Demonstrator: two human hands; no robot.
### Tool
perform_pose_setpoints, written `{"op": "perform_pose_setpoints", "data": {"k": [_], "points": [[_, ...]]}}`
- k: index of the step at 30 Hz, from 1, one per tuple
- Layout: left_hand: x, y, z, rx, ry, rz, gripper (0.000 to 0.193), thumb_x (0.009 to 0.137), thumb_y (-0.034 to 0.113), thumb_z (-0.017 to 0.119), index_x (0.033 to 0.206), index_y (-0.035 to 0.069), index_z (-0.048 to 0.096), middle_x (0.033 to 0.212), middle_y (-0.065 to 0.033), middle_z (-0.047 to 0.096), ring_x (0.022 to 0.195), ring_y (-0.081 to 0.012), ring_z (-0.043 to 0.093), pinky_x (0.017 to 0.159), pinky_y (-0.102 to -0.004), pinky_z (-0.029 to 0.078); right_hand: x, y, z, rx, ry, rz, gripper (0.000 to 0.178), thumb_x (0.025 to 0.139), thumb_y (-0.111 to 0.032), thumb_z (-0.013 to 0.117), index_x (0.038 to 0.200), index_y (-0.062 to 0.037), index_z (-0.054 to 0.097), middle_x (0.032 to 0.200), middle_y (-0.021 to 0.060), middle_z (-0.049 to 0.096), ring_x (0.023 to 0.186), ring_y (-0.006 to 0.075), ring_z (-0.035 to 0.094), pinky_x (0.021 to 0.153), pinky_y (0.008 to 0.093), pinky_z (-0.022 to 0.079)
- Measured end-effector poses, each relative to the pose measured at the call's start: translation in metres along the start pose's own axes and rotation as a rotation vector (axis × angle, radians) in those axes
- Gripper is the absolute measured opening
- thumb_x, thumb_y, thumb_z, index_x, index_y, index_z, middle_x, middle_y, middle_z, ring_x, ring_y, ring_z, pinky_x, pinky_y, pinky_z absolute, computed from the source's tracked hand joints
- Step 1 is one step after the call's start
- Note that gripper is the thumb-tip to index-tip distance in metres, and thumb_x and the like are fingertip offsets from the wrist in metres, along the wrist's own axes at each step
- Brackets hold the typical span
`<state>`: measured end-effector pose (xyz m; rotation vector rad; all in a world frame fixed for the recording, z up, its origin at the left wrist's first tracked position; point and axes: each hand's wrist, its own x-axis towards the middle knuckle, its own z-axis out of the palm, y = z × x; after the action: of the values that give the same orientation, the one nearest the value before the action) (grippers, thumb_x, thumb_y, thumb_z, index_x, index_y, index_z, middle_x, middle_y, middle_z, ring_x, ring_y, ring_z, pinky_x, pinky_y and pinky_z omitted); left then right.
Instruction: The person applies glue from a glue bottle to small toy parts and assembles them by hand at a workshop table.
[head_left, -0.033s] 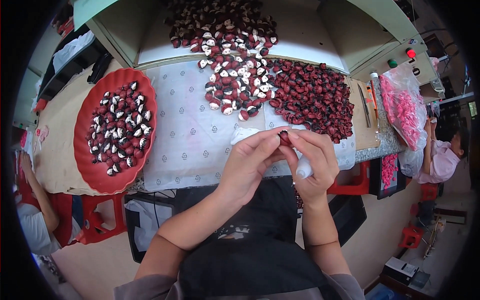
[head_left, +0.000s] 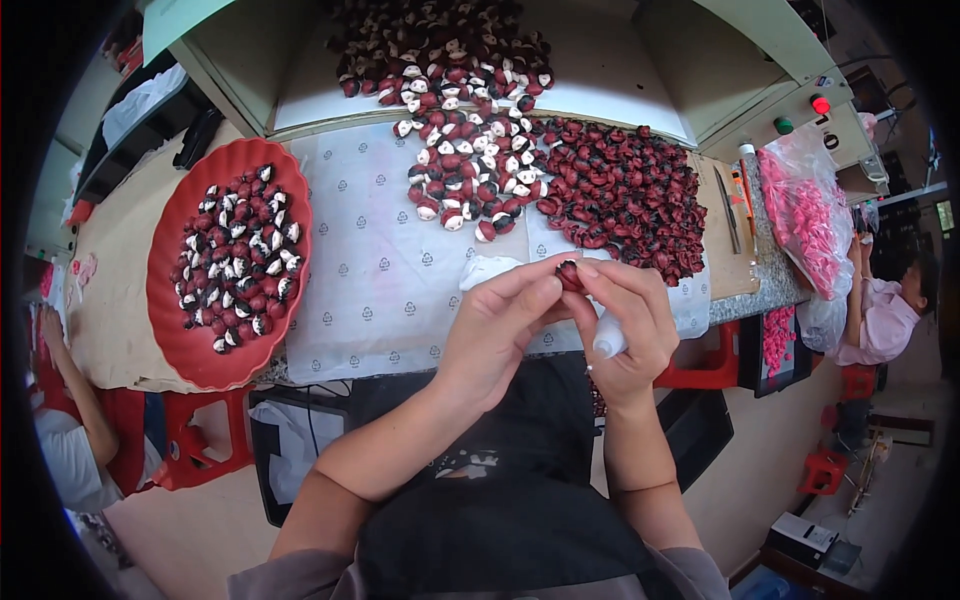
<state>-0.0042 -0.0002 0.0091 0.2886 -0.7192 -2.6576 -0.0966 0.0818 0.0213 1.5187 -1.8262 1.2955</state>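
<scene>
Close to the table's front edge, my left hand (head_left: pixel 497 330) and my right hand (head_left: pixel 632 325) meet fingertip to fingertip. Between them they pinch a small dark red and black piece (head_left: pixel 569 274), rounded like a doll's-head part. Tucked in my right palm is a small white squeeze bottle (head_left: pixel 608 337), its far end hidden by fingers. Just beyond my left fingers lies a crumpled white cloth or tissue (head_left: pixel 486 270). Past my hands spreads a pile of similar dark red pieces (head_left: pixel 630 195), and beside it are red pieces with white faces (head_left: pixel 470 165).
A scalloped red tray (head_left: pixel 165 300) of red, black and white pieces stands at left. White printed sheeting (head_left: pixel 350 280) covers the tabletop. At right are a slim metal tool (head_left: pixel 727 210) and a plastic bag of pink parts (head_left: pixel 805 220). A cabinet (head_left: pixel 640 60) stands behind; people sit on both sides.
</scene>
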Motion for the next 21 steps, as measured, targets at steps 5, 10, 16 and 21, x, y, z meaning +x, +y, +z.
{"op": "perform_pose_setpoints", "data": {"k": [5,10,16,21], "points": [[-0.005,-0.002,-0.001,0.149,0.084,0.078,0.025,0.079,0.007,0.054,0.103,-0.002,0.054,0.091,-0.0091,0.059,0.08,-0.0118,0.056,0.074,-0.0241,0.045,-0.003,-0.005,0.0,0.05,0.029,0.002,0.032,0.054,0.001,0.071,0.084,-0.0015,0.061,0.077,0.0095,0.059,0.062,0.0193,0.055,0.052,0.0248,0.043],[-0.014,0.004,0.007,0.351,0.064,0.143,0.025,0.076,0.001,0.057,0.1,-0.001,0.057,0.087,-0.0074,0.06,0.078,-0.008,0.054,0.071,-0.0202,0.044,-0.015,-0.013,-0.006,0.079,0.103,0.066,0.027,0.056,0.002,0.07,0.081,-0.0013,0.061,0.077,0.011,0.058,0.064,0.0194,0.055,0.052,0.0233,0.044],[-0.01,0.012,0.003,0.984,-0.036,0.571,0.029,0.069,0.001,0.061,0.098,0.003,0.059,0.078,-0.0071,0.061,0.065,-0.0097,0.055,0.057,-0.0211,0.044,-0.011,-0.019,-0.019,0.428,0.015,0.47,0.018,0.063,0.005,0.064,0.08,-0.0002,0.06,0.082,0.0122,0.057,0.071,0.0167,0.055,0.062,0.0223,0.044],[-0.007,0.012,0.002,1.22,-0.072,0.784,0.032,0.064,0.001,0.064,0.096,0.005,0.06,0.074,-0.0081,0.059,0.059,-0.0156,0.056,0.051,-0.0231,0.044,-0.009,-0.018,-0.019,0.849,0.065,0.775,0.011,0.067,0.007,0.061,0.077,0.0027,0.059,0.079,0.0104,0.058,0.072,0.0138,0.055,0.066,0.0217,0.042]]}}
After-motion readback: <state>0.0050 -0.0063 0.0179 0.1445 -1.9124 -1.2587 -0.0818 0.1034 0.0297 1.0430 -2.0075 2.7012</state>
